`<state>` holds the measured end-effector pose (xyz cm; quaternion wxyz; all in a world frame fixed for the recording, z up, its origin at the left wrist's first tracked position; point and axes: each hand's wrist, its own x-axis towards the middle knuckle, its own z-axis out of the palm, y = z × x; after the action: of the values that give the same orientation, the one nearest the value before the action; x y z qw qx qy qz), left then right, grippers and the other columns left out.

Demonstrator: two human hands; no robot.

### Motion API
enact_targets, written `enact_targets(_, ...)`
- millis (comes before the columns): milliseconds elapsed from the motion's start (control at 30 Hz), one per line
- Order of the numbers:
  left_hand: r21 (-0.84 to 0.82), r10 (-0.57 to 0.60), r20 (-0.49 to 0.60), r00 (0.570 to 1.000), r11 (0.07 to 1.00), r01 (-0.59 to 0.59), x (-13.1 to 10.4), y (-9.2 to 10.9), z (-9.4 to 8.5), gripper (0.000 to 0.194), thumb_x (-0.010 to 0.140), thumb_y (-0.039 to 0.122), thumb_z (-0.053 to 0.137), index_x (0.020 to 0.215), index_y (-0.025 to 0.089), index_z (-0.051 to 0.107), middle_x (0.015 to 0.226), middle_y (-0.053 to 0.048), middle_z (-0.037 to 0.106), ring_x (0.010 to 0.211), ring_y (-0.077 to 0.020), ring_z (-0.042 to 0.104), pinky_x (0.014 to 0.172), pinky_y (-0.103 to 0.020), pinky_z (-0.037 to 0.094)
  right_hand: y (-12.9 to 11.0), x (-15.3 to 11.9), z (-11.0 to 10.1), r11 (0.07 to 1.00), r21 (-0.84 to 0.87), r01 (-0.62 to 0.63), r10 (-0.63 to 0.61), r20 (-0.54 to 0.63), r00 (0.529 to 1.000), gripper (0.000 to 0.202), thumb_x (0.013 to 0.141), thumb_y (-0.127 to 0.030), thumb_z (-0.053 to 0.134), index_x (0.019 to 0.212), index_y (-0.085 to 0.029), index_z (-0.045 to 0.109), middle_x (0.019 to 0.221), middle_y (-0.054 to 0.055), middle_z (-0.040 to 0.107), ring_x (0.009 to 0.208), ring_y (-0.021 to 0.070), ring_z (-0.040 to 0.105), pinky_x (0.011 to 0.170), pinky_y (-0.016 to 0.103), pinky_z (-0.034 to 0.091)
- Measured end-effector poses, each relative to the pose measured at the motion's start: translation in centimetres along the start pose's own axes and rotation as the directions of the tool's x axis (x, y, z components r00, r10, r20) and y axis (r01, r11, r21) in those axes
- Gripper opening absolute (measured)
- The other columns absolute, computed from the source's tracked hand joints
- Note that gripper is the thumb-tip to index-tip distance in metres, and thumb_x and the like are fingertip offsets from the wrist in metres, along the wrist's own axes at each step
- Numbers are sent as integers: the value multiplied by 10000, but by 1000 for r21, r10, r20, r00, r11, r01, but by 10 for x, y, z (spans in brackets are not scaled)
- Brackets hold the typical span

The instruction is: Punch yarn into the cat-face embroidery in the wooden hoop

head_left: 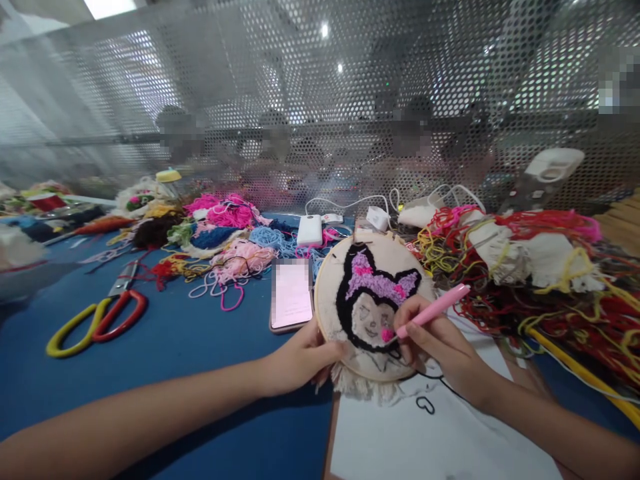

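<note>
My left hand (pixel 307 358) grips the lower left rim of a round embroidery hoop (pixel 327 313), thumb on the front. Stretched in the hoop is cream cloth with a tufted figure (pixel 383 287): black outline, purple top with pink patches, and a face with drawn features and a pink cheek. Between the fingers of my right hand (pixel 430 337) is a pink punch needle pen (pixel 435 310), slanted with its lower end at the cheek. Its tip is too small to make out. Frayed cloth hangs below the hoop, over a white paper sheet (pixel 390 440).
Red and yellow scissors (pixel 107 310) and a phone (pixel 291 293) lie on the blue table (pixel 195 427) to the left. Yarn heaps (pixel 225 213) stand behind them, with more tangled yarn (pixel 550 300) at right. A perforated metal screen (pixel 300 100) closes off the back.
</note>
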<state>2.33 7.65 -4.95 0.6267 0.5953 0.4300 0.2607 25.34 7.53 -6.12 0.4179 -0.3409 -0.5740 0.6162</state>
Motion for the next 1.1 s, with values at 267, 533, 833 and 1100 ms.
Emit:
enact_targets(267, 32, -31, -5, 1000, 999, 31, -1, 4, 1, 237, 764, 363, 554, 754, 191, 391, 423, 96, 435, 326, -38, 352, 308, -139, 265, 1, 3, -2, 998, 64, 23, -20, -51, 999, 202, 909, -390, 468, 814, -214, 442, 632, -44, 482, 495, 79, 478, 417, 176, 356)
enact_targets(533, 15, -16, -6, 1000, 1000, 16, -1, 4, 1, 245, 766, 369, 571, 774, 191, 403, 422, 96, 441, 318, -38, 351, 311, -137, 267, 0, 1, -2, 998, 52, 39, -37, -40, 998, 202, 917, -393, 451, 822, -216, 433, 608, -50, 474, 500, 83, 478, 437, 183, 374)
enact_targets(833, 31, -27, -12, 1000, 999, 27, 0, 1, 0, 253, 765, 381, 568, 757, 184, 409, 414, 105, 423, 313, -35, 343, 304, -131, 258, 5, -1, -1, 993, -103, 65, -64, 11, 998, 175, 941, -378, 401, 867, -221, 426, 580, -57, 446, 490, 82, 405, 432, 186, 329)
enact_targets(1100, 18, -25, -27, 999, 1000, 25, 0, 1, 1, 258, 760, 391, 567, 729, 190, 408, 405, 99, 417, 317, -39, 344, 306, -135, 259, -4, -3, -4, 779, -529, 338, -280, 188, 941, 134, 935, -246, 417, 830, -207, 490, 799, 5, 475, 717, 120, 474, 626, 248, 398)
